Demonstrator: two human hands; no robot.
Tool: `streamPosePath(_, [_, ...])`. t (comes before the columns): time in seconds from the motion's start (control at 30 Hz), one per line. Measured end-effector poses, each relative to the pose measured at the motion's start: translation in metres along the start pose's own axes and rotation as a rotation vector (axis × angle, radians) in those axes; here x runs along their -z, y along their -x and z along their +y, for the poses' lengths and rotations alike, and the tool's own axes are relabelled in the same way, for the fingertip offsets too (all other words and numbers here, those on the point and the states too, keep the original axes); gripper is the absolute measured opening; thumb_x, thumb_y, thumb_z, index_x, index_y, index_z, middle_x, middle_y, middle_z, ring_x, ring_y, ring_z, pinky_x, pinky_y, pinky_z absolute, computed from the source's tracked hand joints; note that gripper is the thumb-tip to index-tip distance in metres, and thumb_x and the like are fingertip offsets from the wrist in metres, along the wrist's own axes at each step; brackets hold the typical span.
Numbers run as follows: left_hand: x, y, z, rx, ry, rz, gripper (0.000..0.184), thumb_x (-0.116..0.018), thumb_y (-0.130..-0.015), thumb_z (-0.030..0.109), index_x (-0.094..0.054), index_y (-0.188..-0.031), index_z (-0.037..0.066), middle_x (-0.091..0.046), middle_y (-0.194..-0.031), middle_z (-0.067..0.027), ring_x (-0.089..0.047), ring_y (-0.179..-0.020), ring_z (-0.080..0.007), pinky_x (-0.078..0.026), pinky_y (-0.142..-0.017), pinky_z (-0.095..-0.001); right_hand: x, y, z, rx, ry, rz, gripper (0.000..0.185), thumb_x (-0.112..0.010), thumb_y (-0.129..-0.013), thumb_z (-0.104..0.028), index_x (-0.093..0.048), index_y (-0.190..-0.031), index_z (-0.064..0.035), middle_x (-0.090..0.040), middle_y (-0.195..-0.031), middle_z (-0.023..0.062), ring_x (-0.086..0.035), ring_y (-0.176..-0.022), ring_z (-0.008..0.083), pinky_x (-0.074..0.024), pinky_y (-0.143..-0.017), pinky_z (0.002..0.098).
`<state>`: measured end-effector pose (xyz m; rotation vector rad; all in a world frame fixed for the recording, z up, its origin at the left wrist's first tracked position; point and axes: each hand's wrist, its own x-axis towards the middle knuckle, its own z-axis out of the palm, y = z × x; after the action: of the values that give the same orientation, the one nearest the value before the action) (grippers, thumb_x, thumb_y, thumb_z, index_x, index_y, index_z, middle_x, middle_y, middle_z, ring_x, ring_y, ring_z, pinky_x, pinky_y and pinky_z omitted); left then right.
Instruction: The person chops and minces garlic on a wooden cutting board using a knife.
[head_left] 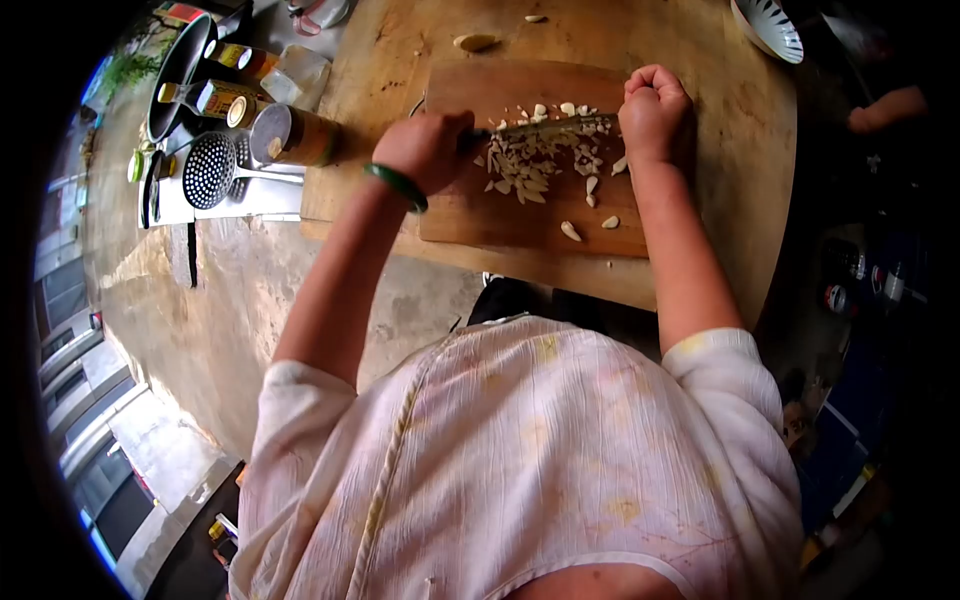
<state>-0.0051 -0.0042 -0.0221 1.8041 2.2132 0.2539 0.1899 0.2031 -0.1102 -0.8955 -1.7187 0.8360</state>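
Note:
My left hand (425, 150), with a green bangle at the wrist, is closed around the dark handle of a kitchen knife (555, 126). The blade lies across a heap of chopped garlic (525, 165) on a wooden cutting board (460, 215). At the blade's far end my right hand (655, 110) is closed in a fist, apparently gripping the tip, which its fingers hide. Several larger garlic cloves (571, 231) lie toward the board's near edge and beside my right hand.
The board rests on a wooden table (745, 180). To the left stand jars (290, 135), bottles, a black pan (180, 75) and a slotted skimmer (210, 170). A patterned bowl (768, 30) sits at the far right corner. Another person's hand (890, 108) shows at right.

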Motion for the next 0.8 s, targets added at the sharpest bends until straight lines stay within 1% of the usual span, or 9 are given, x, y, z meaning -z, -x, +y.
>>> streamPosePath(0.07, [0.017, -0.009, 0.006, -0.075, 0.004, -0.039, 0.027, -0.056, -0.094, 0.035, -0.06, -0.089, 0.009, -0.065, -0.077, -0.0158, -0.063, -0.075, -0.0384, -0.049, -0.064, -0.0496, 0.004, -0.004, 0.005, -0.002, -0.048, -0.009, 0.023, -0.035, -0.072, 0.011, -0.051, -0.068, -0.0048, -0.05, -0.064, 0.0004, -0.041, -0.056, 0.0079, -0.0299, -0.049, 0.0242])
streamPosePath(0.17, [0.029, -0.001, 0.035, -0.065, -0.077, -0.024, 0.026, -0.056, -0.094, 0.035, -0.059, -0.089, 0.009, -0.065, -0.077, -0.0159, -0.063, -0.075, -0.0384, -0.049, -0.064, -0.0494, 0.019, 0.006, -0.009, -0.377, -0.397, 0.011, 0.023, -0.035, -0.071, 0.011, -0.051, -0.068, -0.0058, -0.049, -0.063, -0.0002, -0.04, -0.057, 0.0079, -0.0302, -0.051, 0.0246])
streamPosePath(0.33, [-0.004, 0.012, 0.016, 0.01, 0.047, -0.005, 0.024, -0.056, -0.093, 0.034, -0.059, -0.09, 0.01, -0.066, -0.079, -0.0164, -0.064, -0.075, -0.0386, -0.049, -0.065, -0.0497, 0.017, 0.005, -0.003, 0.017, 0.002, -0.006, 0.022, -0.036, -0.071, 0.009, -0.052, -0.067, -0.0056, -0.049, -0.063, -0.0009, -0.041, -0.059, 0.0086, -0.0311, -0.054, 0.0235])
streamPosePath(0.43, [0.02, -0.003, 0.027, -0.092, -0.041, -0.081, 0.023, -0.057, -0.092, 0.032, -0.06, -0.093, 0.009, -0.066, -0.08, -0.0188, -0.065, -0.078, -0.0379, -0.051, -0.067, -0.0498, 0.023, 0.001, -0.008, -0.001, -0.036, 0.047, 0.022, -0.037, -0.071, 0.01, -0.052, -0.067, -0.0063, -0.049, -0.063, 0.0002, -0.041, -0.058, 0.0089, -0.0314, -0.054, 0.0239])
streamPosePath(0.53, [0.028, 0.007, 0.049, -0.057, -0.065, -0.091, 0.023, -0.055, -0.093, 0.032, -0.06, -0.094, 0.009, -0.067, -0.08, -0.0186, -0.065, -0.08, -0.039, -0.051, -0.068, -0.0502, 0.03, 0.011, -0.008, -0.461, -0.422, 0.043, 0.025, -0.035, -0.071, 0.012, -0.051, -0.068, -0.0074, -0.05, -0.064, 0.0007, -0.042, -0.057, 0.0096, -0.031, -0.053, 0.0242])
streamPosePath(0.63, [-0.017, 0.014, 0.019, 0.141, -0.132, -0.147, 0.025, -0.059, -0.09, 0.032, -0.06, -0.1, 0.009, -0.068, -0.081, -0.0187, -0.065, -0.074, -0.0407, -0.051, -0.063, -0.0523, 0.021, 0.012, -0.001, -0.123, -0.154, 0.012, 0.023, -0.041, -0.073, 0.011, -0.054, -0.067, -0.0073, -0.052, -0.063, 0.0014, -0.046, -0.058, 0.0115, -0.0369, -0.054, 0.0259])
streamPosePath(0.7, [-0.02, 0.018, 0.028, -0.015, -0.071, -0.025, 0.026, -0.063, -0.088, 0.032, -0.059, -0.103, 0.011, -0.068, -0.081, -0.0195, -0.065, -0.071, -0.0398, -0.051, -0.061, -0.0523, 0.02, 0.018, 0.015, -0.197, -0.342, 0.069, 0.02, -0.047, -0.074, 0.009, -0.056, -0.067, -0.007, -0.054, -0.063, 0.0026, -0.051, -0.058, 0.0137, -0.0419, -0.054, 0.0274])
streamPosePath(0.77, [0.002, 0.026, 0.02, -0.049, -0.053, -0.037, 0.024, -0.063, -0.09, 0.033, -0.058, -0.095, 0.01, -0.067, -0.077, -0.0177, -0.064, -0.069, -0.0393, -0.05, -0.058, -0.0504, 0.02, 0.026, -0.024, -0.14, 0.115, 0.119, 0.018, -0.05, -0.073, 0.005, -0.057, -0.065, -0.0088, -0.056, -0.059, 0.0038, -0.053, -0.058, 0.0137, -0.0426, -0.054, 0.0297])
streamPosePath(0.8, [0.002, 0.006, 0.034, -0.123, -0.073, 0.029, 0.023, -0.063, -0.09, 0.031, -0.056, -0.093, 0.01, -0.066, -0.075, -0.0169, -0.064, -0.068, -0.0395, -0.05, -0.057, -0.0506, 0.026, 0.015, 0.001, -0.21, -0.129, 0.131, 0.019, -0.049, -0.072, 0.005, -0.057, -0.063, -0.0099, -0.055, -0.057, 0.0034, -0.053, -0.058, 0.0128, -0.042, -0.054, 0.0298])
